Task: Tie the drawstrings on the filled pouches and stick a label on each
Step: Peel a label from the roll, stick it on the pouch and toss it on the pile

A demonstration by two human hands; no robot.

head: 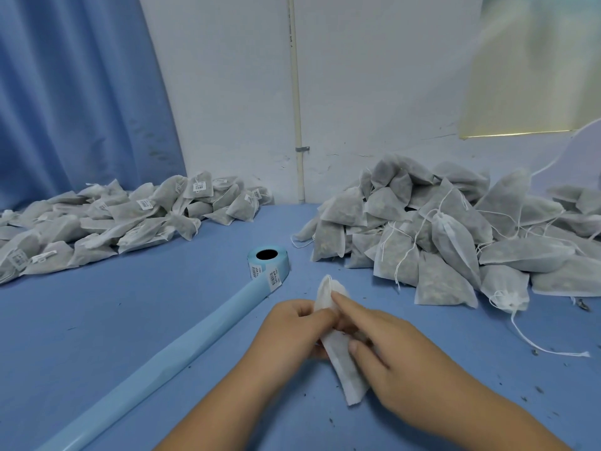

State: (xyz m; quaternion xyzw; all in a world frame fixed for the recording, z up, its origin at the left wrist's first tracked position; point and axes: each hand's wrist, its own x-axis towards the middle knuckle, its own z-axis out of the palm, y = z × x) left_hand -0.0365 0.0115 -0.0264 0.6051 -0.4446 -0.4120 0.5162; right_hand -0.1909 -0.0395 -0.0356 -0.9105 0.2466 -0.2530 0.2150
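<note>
Two heaps of filled pouches flank the blue table (130,320). The left heap (107,219) lies at the far left below a blue curtain (74,92), with barcode labels showing on many of its pouches. A long strip of bare blue backing (156,362) runs from the near left up to the label roll (268,260), which stands on end near the table's middle. Just nearer than the roll, the left hand (292,330) grips one pouch (344,375) with curled fingers at near centre. The right hand (383,346) holds the same pouch, its thumb pressed on the side and its index finger stretched along the gathered top. The right heap (455,236) lies at the far right, and white drawstrings (533,340) trail loose from it.
</note>
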